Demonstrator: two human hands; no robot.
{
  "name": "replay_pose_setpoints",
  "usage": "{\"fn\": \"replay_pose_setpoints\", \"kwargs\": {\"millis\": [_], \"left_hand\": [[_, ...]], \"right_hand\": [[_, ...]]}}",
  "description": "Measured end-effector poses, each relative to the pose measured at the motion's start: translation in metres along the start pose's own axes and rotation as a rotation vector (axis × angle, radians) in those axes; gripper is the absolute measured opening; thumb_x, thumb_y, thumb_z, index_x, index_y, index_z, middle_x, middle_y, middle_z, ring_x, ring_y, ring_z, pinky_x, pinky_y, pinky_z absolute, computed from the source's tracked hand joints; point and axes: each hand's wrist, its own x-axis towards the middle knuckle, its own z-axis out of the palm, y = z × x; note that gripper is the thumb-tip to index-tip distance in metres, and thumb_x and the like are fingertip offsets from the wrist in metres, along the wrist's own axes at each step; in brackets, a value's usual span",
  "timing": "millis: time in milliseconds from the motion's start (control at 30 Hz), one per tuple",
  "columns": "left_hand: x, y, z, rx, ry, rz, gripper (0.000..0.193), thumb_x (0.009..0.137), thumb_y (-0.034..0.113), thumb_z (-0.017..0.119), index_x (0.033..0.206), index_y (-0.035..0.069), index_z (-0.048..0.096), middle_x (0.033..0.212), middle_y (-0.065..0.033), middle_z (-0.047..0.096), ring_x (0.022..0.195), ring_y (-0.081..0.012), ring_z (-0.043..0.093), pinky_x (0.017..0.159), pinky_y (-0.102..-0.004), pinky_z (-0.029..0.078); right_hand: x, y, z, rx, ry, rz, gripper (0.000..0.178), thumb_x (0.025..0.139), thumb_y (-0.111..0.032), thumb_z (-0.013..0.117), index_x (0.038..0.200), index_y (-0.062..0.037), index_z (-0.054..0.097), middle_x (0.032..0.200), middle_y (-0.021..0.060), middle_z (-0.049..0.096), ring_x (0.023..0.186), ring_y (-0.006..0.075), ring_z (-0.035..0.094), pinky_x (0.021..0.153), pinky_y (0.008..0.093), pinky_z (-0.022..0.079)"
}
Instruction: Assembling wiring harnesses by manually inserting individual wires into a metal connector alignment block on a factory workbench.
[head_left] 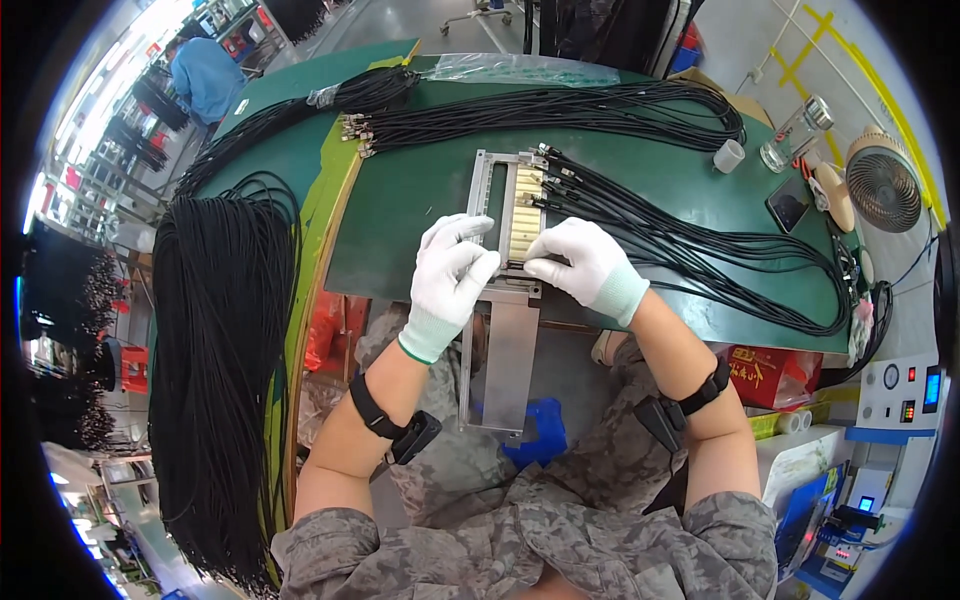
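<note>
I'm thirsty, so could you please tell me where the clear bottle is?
In the head view, the clear bottle is at upper right, between the white cup and the desk fan.

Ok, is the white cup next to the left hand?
No, the white cup is by the clear bottle on the right side of the green table.

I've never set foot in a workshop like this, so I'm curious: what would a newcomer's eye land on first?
Probably the huge bundle of black cables filling the left side. Next, at the centre, the white-gloved left hand and right hand, at a metal fixture with a gold-coloured strip. To their right, more black cables loop across the green table, with a round fan beyond.
</note>
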Motion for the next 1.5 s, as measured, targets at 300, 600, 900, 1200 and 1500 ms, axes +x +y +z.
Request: {"fn": "replay_pose_setpoints", "kwargs": {"millis": [300,600,900,1200,1500], "left_hand": [[-0.004,-0.011,-0.003,-0.202,0.056,-0.214,0.015,0.085,0.013,0.067,0.073,0.003,0.067,0.111,-0.014,0.067,0.113,-0.0291,0.056,0.097,-0.0399,0.042],[-0.005,-0.017,-0.004,0.311,0.091,-0.137,0.012,0.088,0.018,0.066,0.083,0.007,0.069,0.101,-0.0078,0.069,0.102,-0.0285,0.06,0.094,-0.0413,0.043],[-0.01,-0.03,-0.003,0.154,0.037,-0.274,0.015,0.09,0.022,0.064,0.095,0.009,0.069,0.099,-0.0063,0.069,0.102,-0.0271,0.061,0.103,-0.0425,0.039],[-0.006,-0.008,0.01,0.229,-0.028,-0.06,0.023,0.088,0.034,0.067,0.104,0.02,0.074,0.123,-0.0165,0.062,0.123,-0.0362,0.051,0.111,-0.049,0.03],[-0.004,-0.002,0.018,0.386,-0.221,0.003,0.027,0.081,0.042,0.072,0.104,0.027,0.077,0.134,-0.0167,0.057,0.133,-0.0384,0.041,0.115,-0.0541,0.02]], "right_hand": [[0.001,-0.006,0.014,-0.361,0.117,-0.165,0.012,0.079,-0.021,0.074,0.085,-0.0127,0.069,0.075,0.0033,0.065,0.078,0.025,0.059,0.074,0.0374,0.044],[-0.006,0.003,-0.003,-0.394,0.138,-0.041,0.012,0.082,-0.024,0.07,0.078,-0.0127,0.068,0.07,0.0029,0.064,0.076,0.0268,0.059,0.071,0.0401,0.046],[-0.008,0.012,-0.006,-0.436,0.077,-0.05,0.015,0.085,-0.027,0.065,0.078,-0.014,0.067,0.071,0.0034,0.064,0.076,0.027,0.06,0.069,0.0408,0.043],[-0.003,0.012,0.0,-0.47,0.054,-0.031,0.011,0.083,-0.025,0.068,0.083,-0.0138,0.068,0.071,0.0027,0.063,0.08,0.0266,0.059,0.074,0.0394,0.045],[0.01,0.037,-0.023,-0.653,0.196,0.115,0.015,0.079,-0.03,0.072,0.079,-0.0157,0.068,0.08,0.0011,0.064,0.086,0.0252,0.059,0.075,0.0391,0.045]]}}
